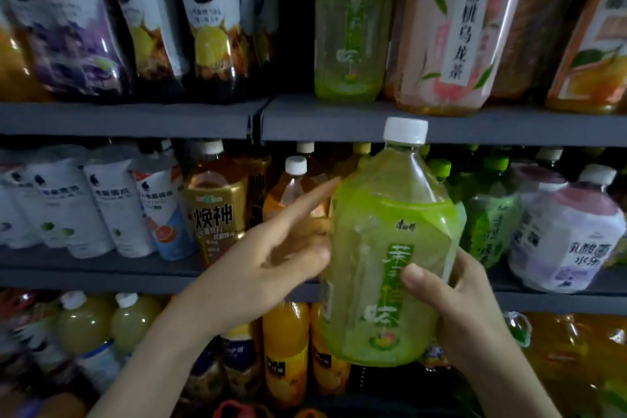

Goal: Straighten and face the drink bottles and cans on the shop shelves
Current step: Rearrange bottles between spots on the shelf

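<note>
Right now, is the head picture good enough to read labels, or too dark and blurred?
Head view: dim, with near-black gaps behind the stock. Head view: the green tea bottle in the right hand is sharp, label readable. Head view: the left hand beside it is motion-smeared; the white-labelled bottles top left are blurred. Head view: wide-angle tilts the orange bottle at the right edge.

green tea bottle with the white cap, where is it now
In the head view the green tea bottle is right of centre, held before the middle shelf: the right hand grips its lower right, the open left hand at its left.
</note>
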The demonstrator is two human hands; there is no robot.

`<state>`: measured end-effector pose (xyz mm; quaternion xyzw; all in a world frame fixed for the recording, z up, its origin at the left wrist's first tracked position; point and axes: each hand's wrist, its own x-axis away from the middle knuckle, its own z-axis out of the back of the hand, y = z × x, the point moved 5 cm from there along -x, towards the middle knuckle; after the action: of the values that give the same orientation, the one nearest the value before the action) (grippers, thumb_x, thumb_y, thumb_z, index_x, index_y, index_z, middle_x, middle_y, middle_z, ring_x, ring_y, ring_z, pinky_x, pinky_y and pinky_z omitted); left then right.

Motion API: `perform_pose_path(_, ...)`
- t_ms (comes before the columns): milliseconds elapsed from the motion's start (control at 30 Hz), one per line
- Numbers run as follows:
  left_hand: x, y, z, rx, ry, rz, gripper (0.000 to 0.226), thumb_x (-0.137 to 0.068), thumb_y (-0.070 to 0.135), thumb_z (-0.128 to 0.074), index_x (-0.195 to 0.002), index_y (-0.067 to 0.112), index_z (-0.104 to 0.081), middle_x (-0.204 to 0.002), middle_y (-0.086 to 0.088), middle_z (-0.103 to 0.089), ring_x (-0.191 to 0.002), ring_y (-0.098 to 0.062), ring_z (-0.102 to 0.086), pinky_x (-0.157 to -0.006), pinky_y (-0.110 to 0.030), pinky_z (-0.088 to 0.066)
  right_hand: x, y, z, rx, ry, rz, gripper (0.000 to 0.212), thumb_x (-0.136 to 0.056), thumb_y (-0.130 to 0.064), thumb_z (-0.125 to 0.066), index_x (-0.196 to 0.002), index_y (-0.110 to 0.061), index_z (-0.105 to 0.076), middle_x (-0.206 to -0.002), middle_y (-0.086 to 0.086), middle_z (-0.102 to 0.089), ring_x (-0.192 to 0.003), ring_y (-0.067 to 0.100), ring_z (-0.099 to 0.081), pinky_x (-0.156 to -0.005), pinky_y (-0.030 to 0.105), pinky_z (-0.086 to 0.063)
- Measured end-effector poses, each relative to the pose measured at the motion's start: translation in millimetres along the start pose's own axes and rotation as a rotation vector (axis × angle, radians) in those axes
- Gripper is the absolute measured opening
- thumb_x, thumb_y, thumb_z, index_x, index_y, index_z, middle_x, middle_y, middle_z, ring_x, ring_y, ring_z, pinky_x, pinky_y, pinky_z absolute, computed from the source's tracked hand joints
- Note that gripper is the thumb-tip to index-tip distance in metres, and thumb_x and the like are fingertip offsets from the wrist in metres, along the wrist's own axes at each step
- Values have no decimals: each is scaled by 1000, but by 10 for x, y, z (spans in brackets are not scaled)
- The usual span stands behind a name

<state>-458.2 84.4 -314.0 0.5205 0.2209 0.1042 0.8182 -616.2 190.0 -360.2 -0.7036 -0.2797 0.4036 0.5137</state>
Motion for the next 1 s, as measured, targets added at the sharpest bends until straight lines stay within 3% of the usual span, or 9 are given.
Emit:
perform_pose_path(67,-78,257,67,22,-32,34,77,-82,39,-67,-142,53,-22,-139,24,-46,-128,1,-44,-106,-27,-40,-115,-280,-88,-17,-38,-5,88,-27,-63,-88,-98,-16,-69,-94,8,-75,-85,26,-73,-64,29,-57)
perform_pose_path(167,-216,598,187,-84,91,101,97,-69,39,-77,-140,56,-13,-126,40,-48,-116,13,-49,-96,-12,-43,-284,-692,-202,-28,-107,8,72,-29,-61,-89,-95,-35,-72,-94,1,-75,-86,19,-73,-65,23,-56)
perform_pose_path(333,-364,1088,489,29,215,136,87,-58,25,-78,-123,55,-28,-110,41,-57,-105,12,-57,-79,-10,-48,-577,-1318,-347,127,-186,28,79,-56,-43,-84,-128,-33,-53,-119,-9,-67,-111,11,-63,-88,28,-53)
perform_pose_path(467,-521,1441,710,-95,254,97,83,-68,22,-78,-131,50,-32,-118,37,-55,-110,10,-55,-85,-12,-48,-806,-1617,-435,204,-237,-31,91,-61,-46,-80,-141,-28,-41,-127,-15,-62,-117,4,-58,-92,24,-50)
perform_pose_path(600,-792,1560,907,-243,238,53,88,-77,21,-78,-130,65,-23,-126,37,-47,-120,6,-49,-98,-22,-45,-979,-1613,-454,198,-109,-90,89,-68,-36,-80,-145,-22,-37,-128,-8,-62,-118,8,-58,-99,41,-50)
perform_pose_path(733,-1070,1457,999,-299,242,74,92,-80,18,-75,-124,75,-17,-124,46,-42,-121,12,-45,-102,-23,-43,-1158,-1563,-507,211,33,-43,70,-84,-2,-68,-145,-18,-38,-132,-2,-59,-122,9,-55,-100,28,-49)
perform_pose_path(800,-1169,1325,1046,-264,243,113,92,-81,18,-73,-130,69,-15,-129,43,-41,-123,11,-42,-105,-27,-42,-1225,-1557,-559,233,92,-27,71,-85,-1,-66,-146,-21,-36,-134,-4,-58,-123,5,-53,-102,26,-47)
perform_pose_path(867,-1257,1199,1079,-209,240,146,91,-82,18,-72,-143,51,-14,-136,28,-44,-127,5,-42,-106,-30,-41,-1284,-1562,-608,282,147,-3,70,-87,-4,-65,-146,-26,-35,-134,-7,-57,-122,1,-52,-102,23,-45)
perform_pose_path(1000,-1384,1094,1086,-203,223,232,88,-89,20,-64,-147,42,-2,-121,36,-40,-113,15,-40,-90,-1,-35,-1359,-1531,-666,429,268,47,66,-91,-13,-62,-147,-28,-31,-138,-5,-53,-126,5,-49,-104,29,-45)
